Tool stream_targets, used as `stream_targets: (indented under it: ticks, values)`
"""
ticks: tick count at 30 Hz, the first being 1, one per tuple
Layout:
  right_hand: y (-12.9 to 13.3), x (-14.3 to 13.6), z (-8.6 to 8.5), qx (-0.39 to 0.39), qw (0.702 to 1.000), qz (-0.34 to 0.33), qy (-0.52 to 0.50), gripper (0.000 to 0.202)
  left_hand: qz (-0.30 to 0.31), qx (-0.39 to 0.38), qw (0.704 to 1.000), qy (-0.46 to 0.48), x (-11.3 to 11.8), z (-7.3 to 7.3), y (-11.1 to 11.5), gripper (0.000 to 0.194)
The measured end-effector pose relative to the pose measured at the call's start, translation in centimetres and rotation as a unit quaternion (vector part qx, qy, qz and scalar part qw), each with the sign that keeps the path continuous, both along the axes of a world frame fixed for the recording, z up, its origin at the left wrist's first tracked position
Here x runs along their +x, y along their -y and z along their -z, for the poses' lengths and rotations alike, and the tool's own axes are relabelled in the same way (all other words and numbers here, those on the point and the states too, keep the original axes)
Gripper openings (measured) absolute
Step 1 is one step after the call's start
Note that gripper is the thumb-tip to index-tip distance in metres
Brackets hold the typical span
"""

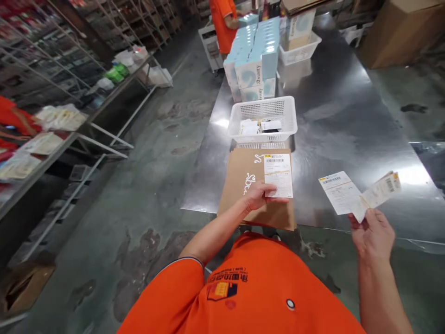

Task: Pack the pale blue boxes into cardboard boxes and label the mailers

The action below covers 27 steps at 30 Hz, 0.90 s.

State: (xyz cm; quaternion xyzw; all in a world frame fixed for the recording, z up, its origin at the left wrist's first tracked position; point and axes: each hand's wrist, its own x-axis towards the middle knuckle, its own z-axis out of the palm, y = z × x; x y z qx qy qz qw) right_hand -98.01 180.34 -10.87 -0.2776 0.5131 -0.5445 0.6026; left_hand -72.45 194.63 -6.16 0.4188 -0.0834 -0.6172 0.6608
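Observation:
My left hand (261,195) grips a white printed slip (279,174) with a barcode and a yellow mark, thumb on top. The slip is over a stack of flat brown cardboard (239,178) with white lettering, which lies at the table's near edge. Off to the right, my right hand (373,229) pinches more paper by its lower end: one flat printed slip (339,192) and a folded bundle of slips (380,189), fanned apart. Just beyond the cardboard stands a white perforated basket (263,118) with papers and some dark items inside.
Pale blue and white boxes (252,60) are stacked farther along the metal table (333,106). Another white basket (302,51) stands behind them. A person in orange (222,23) is at the far end. On the left runs a side table (74,130) with bags.

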Motion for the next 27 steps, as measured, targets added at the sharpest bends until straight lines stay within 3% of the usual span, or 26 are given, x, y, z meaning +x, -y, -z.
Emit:
stream_targets:
  ticks: [5,13,20,24,27]
  values:
    - [0.4,-3.6,0.6,-0.007,1.000,0.017,0.002,0.033,0.072,-0.022,0.997,0.008,-2.4,0.6,2.5,0.061]
    - [1.0,-7.9,1.8,0.002,0.999,0.050,0.006,0.028,0.120,-0.018,0.993,0.001,-5.6,0.9,5.3,0.051]
    - [1.5,-9.2,1.8,0.011,0.999,0.053,-0.004,0.023,0.115,-0.006,0.993,-0.007,-7.4,1.5,7.5,0.070]
    - [1.6,-9.4,2.0,0.003,0.999,0.036,0.015,0.025,0.086,0.018,0.996,-0.023,-8.3,3.0,9.1,0.079]
    - [1.7,-9.5,2.0,-0.029,0.998,-0.011,0.054,0.042,0.059,0.045,0.997,-0.026,-9.0,4.4,10.4,0.081]
